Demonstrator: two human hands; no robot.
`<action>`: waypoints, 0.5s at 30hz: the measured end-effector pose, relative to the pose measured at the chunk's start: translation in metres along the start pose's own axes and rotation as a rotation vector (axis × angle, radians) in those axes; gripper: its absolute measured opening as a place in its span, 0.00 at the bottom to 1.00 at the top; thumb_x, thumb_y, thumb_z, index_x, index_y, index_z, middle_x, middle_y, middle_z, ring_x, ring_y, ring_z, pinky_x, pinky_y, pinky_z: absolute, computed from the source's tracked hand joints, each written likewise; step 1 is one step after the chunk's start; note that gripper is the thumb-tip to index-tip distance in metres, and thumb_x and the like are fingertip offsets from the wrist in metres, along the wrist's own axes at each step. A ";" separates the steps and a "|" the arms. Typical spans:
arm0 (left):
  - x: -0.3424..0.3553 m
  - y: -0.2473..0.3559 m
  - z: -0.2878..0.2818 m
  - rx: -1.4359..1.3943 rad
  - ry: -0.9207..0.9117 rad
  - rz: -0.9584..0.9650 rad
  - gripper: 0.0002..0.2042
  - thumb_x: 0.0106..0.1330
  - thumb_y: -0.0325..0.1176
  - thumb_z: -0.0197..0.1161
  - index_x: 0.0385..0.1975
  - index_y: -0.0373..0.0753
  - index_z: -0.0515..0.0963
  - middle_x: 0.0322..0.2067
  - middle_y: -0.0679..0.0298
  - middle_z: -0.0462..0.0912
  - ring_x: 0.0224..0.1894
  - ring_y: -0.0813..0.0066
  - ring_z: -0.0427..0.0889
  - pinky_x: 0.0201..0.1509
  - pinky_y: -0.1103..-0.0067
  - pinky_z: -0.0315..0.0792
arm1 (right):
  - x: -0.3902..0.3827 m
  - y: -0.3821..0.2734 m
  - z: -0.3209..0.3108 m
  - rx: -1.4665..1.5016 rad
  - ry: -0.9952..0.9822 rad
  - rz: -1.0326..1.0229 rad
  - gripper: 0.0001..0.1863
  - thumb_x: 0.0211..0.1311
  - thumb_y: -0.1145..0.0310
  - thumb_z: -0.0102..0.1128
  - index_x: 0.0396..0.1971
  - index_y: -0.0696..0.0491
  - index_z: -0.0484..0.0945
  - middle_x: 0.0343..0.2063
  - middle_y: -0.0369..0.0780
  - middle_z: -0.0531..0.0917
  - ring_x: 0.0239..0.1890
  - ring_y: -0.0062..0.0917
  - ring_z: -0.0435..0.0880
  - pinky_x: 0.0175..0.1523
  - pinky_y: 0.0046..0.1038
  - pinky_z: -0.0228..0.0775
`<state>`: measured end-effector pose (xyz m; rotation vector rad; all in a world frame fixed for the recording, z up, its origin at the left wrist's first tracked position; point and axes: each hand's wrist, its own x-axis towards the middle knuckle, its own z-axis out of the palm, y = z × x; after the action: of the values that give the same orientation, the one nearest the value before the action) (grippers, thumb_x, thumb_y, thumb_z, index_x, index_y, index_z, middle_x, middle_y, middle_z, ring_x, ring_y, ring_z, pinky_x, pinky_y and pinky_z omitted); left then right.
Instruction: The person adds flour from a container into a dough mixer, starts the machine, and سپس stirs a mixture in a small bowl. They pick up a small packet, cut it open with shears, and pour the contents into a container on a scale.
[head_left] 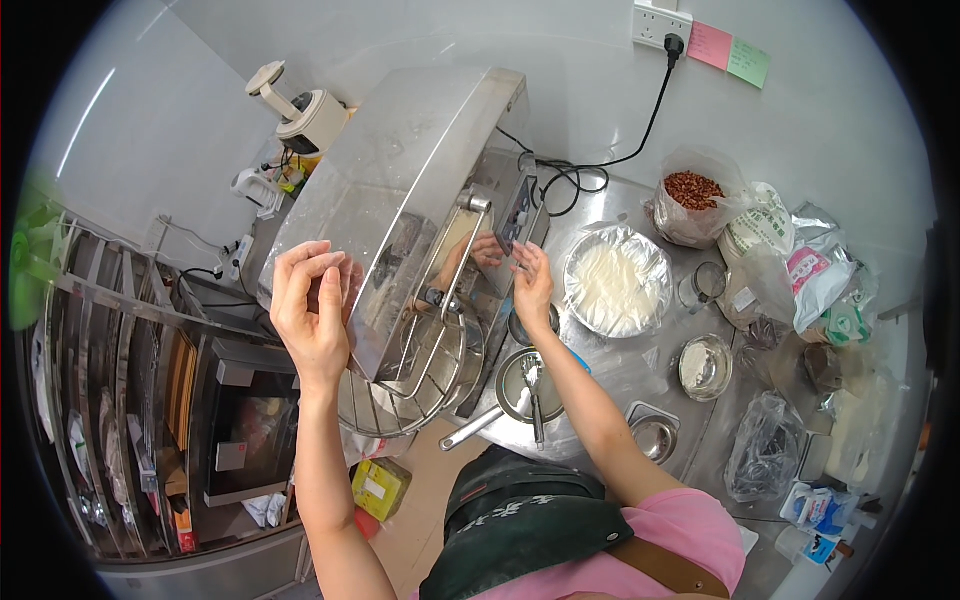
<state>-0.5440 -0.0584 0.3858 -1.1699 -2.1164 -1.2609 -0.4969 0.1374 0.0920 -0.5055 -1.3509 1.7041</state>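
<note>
A large stainless steel stand mixer (420, 150) stands in front of me, with a wire guard (433, 370) around its metal bowl (462, 350). My left hand (315, 310) is raised beside the mixer's front left edge, its fingers loosely bent and the thumb apart, with nothing seen in it. Whether it touches the housing I cannot tell. On the other side, my right hand (533, 290) reaches up to the control panel (519, 212), fingers stretched out and holding nothing. Its reflection shows on the shiny housing. Below it lies a round dish (517, 383) with a spoon (533, 385) across it.
At right, the steel table carries a plastic-covered bowl of white contents (618, 280), a bag of reddish-brown nuts (695, 190), a small bowl of white powder (705, 367) and several plastic bags (765, 445). A black cable (655, 120) runs to a wall socket. Racks (150, 380) stand left.
</note>
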 end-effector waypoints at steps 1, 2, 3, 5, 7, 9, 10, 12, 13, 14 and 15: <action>0.000 0.000 0.000 0.008 -0.001 0.008 0.06 0.67 0.22 0.57 0.36 0.28 0.79 0.43 0.55 0.77 0.38 0.73 0.82 0.41 0.81 0.77 | 0.000 0.000 0.000 -0.001 0.000 0.000 0.28 0.57 0.89 0.40 0.60 0.60 0.61 0.58 0.49 0.75 0.60 0.36 0.76 0.59 0.31 0.72; 0.000 0.000 0.000 0.009 -0.001 0.007 0.06 0.67 0.22 0.57 0.36 0.28 0.79 0.43 0.55 0.77 0.38 0.73 0.82 0.41 0.81 0.77 | 0.000 0.000 0.000 0.003 0.000 0.001 0.28 0.57 0.89 0.40 0.60 0.60 0.61 0.58 0.49 0.75 0.60 0.36 0.76 0.59 0.31 0.72; -0.001 0.000 0.000 -0.006 0.005 0.001 0.05 0.67 0.22 0.57 0.36 0.28 0.79 0.43 0.56 0.77 0.38 0.73 0.82 0.41 0.81 0.77 | 0.000 0.000 0.001 0.008 0.000 0.001 0.28 0.57 0.89 0.40 0.60 0.59 0.61 0.58 0.49 0.75 0.60 0.36 0.76 0.59 0.31 0.72; -0.001 -0.001 0.000 -0.022 0.011 -0.006 0.05 0.67 0.22 0.57 0.36 0.28 0.79 0.43 0.56 0.77 0.38 0.73 0.82 0.41 0.81 0.77 | 0.000 -0.001 0.001 0.006 0.000 -0.004 0.28 0.57 0.89 0.40 0.60 0.59 0.61 0.58 0.49 0.75 0.60 0.36 0.76 0.59 0.31 0.72; -0.001 0.000 0.000 -0.010 0.010 -0.006 0.05 0.66 0.21 0.57 0.36 0.28 0.79 0.43 0.56 0.77 0.39 0.73 0.82 0.41 0.81 0.77 | 0.000 -0.002 0.001 0.003 0.000 -0.009 0.28 0.57 0.89 0.40 0.60 0.59 0.61 0.58 0.49 0.75 0.59 0.35 0.76 0.59 0.31 0.72; 0.000 0.000 -0.001 0.022 0.003 0.017 0.05 0.66 0.21 0.57 0.36 0.28 0.79 0.43 0.56 0.77 0.39 0.73 0.81 0.42 0.81 0.77 | 0.000 -0.002 0.000 -0.012 0.002 -0.008 0.28 0.57 0.89 0.41 0.60 0.60 0.61 0.57 0.49 0.75 0.59 0.35 0.76 0.59 0.31 0.72; 0.001 -0.001 -0.001 0.056 -0.003 0.040 0.05 0.66 0.21 0.57 0.36 0.28 0.79 0.42 0.56 0.77 0.39 0.73 0.81 0.42 0.81 0.77 | 0.000 -0.002 0.000 -0.013 0.004 -0.007 0.28 0.57 0.89 0.41 0.60 0.60 0.61 0.57 0.49 0.75 0.59 0.35 0.76 0.59 0.31 0.72; 0.000 -0.001 0.000 0.029 0.003 0.019 0.05 0.66 0.21 0.57 0.36 0.28 0.79 0.42 0.56 0.77 0.39 0.73 0.81 0.42 0.80 0.77 | 0.000 -0.002 -0.001 -0.015 0.002 -0.004 0.28 0.58 0.89 0.41 0.60 0.60 0.61 0.57 0.49 0.76 0.59 0.35 0.77 0.59 0.30 0.72; 0.000 -0.001 0.001 0.001 0.011 -0.002 0.05 0.66 0.22 0.57 0.36 0.28 0.79 0.42 0.56 0.77 0.39 0.72 0.81 0.43 0.80 0.76 | 0.000 -0.002 -0.001 -0.016 0.003 -0.004 0.28 0.58 0.89 0.41 0.60 0.60 0.61 0.57 0.49 0.76 0.59 0.35 0.77 0.59 0.30 0.72; 0.000 -0.001 0.000 0.001 0.010 -0.003 0.05 0.66 0.22 0.57 0.36 0.28 0.79 0.42 0.56 0.77 0.39 0.72 0.81 0.43 0.80 0.76 | 0.000 -0.002 0.000 -0.014 0.004 -0.003 0.27 0.58 0.89 0.41 0.60 0.60 0.61 0.57 0.49 0.76 0.59 0.35 0.77 0.58 0.30 0.72; 0.000 -0.002 -0.001 0.030 0.008 0.018 0.05 0.65 0.22 0.57 0.36 0.28 0.79 0.42 0.56 0.77 0.39 0.72 0.81 0.43 0.80 0.76 | 0.001 -0.001 0.000 -0.013 0.005 -0.002 0.27 0.58 0.89 0.41 0.60 0.60 0.61 0.57 0.49 0.76 0.59 0.35 0.77 0.58 0.30 0.72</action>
<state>-0.5458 -0.0593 0.3854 -1.1662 -2.1070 -1.2197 -0.4967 0.1379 0.0934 -0.5154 -1.3595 1.6926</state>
